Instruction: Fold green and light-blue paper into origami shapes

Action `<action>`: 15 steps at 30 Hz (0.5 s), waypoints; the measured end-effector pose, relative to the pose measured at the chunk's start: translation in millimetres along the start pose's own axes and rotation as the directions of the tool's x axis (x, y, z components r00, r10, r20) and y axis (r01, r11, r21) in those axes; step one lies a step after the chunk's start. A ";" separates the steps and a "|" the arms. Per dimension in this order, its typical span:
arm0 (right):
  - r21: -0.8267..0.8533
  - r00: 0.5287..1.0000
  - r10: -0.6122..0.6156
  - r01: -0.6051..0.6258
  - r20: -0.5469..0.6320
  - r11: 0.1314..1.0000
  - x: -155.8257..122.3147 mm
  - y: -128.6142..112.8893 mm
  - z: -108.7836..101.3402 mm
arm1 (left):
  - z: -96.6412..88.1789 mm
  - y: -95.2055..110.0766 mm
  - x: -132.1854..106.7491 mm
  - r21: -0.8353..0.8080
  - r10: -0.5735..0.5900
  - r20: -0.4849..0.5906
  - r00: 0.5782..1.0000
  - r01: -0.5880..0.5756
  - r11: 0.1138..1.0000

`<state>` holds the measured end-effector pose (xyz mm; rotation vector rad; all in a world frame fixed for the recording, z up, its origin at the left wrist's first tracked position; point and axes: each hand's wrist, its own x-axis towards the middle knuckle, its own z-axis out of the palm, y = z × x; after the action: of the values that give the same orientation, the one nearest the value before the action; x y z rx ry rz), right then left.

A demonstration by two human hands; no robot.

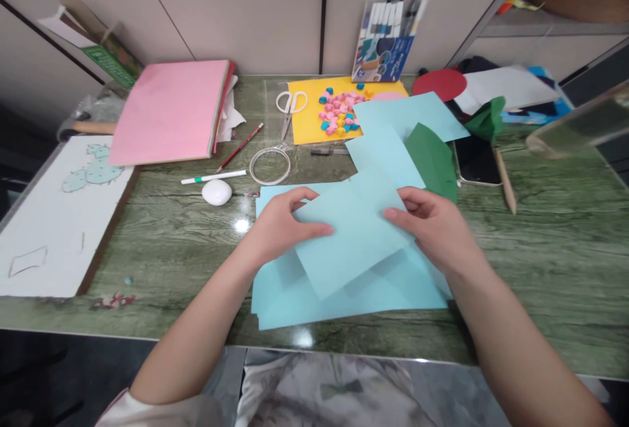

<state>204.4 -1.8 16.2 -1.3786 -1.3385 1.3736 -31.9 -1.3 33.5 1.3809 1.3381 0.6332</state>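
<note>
A light blue paper sheet (351,237) is held tilted between both hands, just above a stack of larger light blue sheets (344,296) lying on the green table (171,243). My left hand (278,227) grips its left edge, thumb on top and fingers curled under. Its right edge is pinched by my right hand (435,227). Two more light blue sheets (403,119) and a dark green paper (432,158) lie just behind the hands.
A white egg-shaped object (217,192), white marker (213,177), tape ring (270,165), red pencil (240,147) and scissors (289,109) lie behind the left hand. Yellow sheet (307,122) carries small pink and blue pieces. Pink paper pad (170,109), white drawing board (54,217), phone (474,160), marker pack (388,37).
</note>
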 end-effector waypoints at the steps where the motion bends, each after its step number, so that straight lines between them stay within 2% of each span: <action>1: -0.002 0.998 -0.025 0.025 -0.061 1.000 0.3 1.9 -0.4 | -0.2 -2.2 1.4 -0.078 -0.002 -0.070 0.998 -0.003 0.997; 2: -0.016 0.990 -0.056 0.054 -0.131 0.998 0.2 3.5 -0.5 | -0.1 -4.4 2.9 -0.172 -0.012 -0.127 0.992 -0.010 0.985; 4: -0.060 0.966 -0.109 0.097 -0.235 0.993 -0.8 5.7 0.4 | 1.6 -8.3 5.6 -0.376 -0.052 -0.164 0.985 -0.014 0.927; 6: -0.110 0.950 -0.144 0.118 -0.278 0.987 -2.2 5.9 2.1 | 5.4 -10.8 7.3 -0.547 -0.108 -0.132 0.985 0.019 0.837; 8: -0.159 0.941 -0.169 0.126 -0.294 0.979 -3.1 4.9 3.7 | 10.8 -12.0 7.3 -0.639 -0.162 -0.096 0.982 0.064 0.767; 11: -0.201 0.931 -0.198 0.140 -0.307 0.969 -3.2 3.3 4.8 | 19.5 -12.2 4.5 -0.633 -0.173 -0.137 0.975 0.049 0.772; 15: -0.240 0.914 -0.238 0.164 -0.327 0.957 -2.8 3.6 4.7 | 26.9 -12.5 -0.7 -0.524 -0.027 -0.248 0.968 -0.110 0.845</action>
<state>200.7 -5.8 12.6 -1.4925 -1.3616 0.8175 -12.3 -12.8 14.3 0.8916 1.1946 1.1442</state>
